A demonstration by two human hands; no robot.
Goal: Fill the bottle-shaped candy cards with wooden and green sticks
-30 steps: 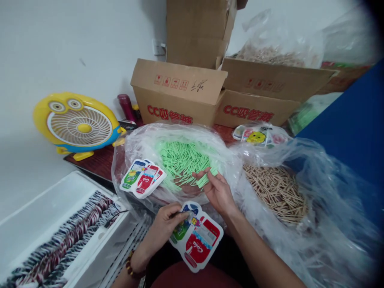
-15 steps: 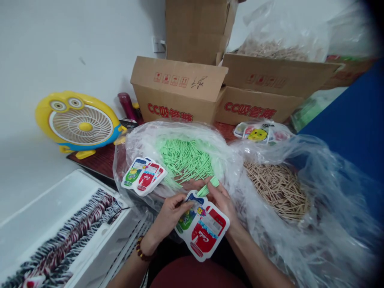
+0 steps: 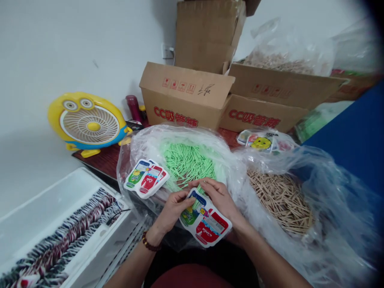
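Note:
My left hand (image 3: 177, 208) pinches the upper left edge of a printed pouch (image 3: 211, 226) with a green Sprite picture and a red Cola picture. At the pouch's top, my right hand (image 3: 217, 196) closes its fingers on a small bunch of thin green sticks (image 3: 200, 190), whose lower ends lie inside the pouch's clear window. Just beyond both hands, loose green sticks (image 3: 190, 162) fill an open plastic bag (image 3: 141, 138). A stack of matching pouches (image 3: 147, 178) rests on that bag, left of my hands.
Brown sticks (image 3: 280, 200) lie in another plastic bag on the right. A white foam box (image 3: 81, 260) with rows of striped packed items stands at lower left. Behind are a yellow fan (image 3: 93, 124), a purple bottle (image 3: 133, 108) and cardboard boxes (image 3: 183, 94).
The green bunch has gone down into the pouch, and my right hand has followed it to the pouch's top edge. The whole view has shifted slightly.

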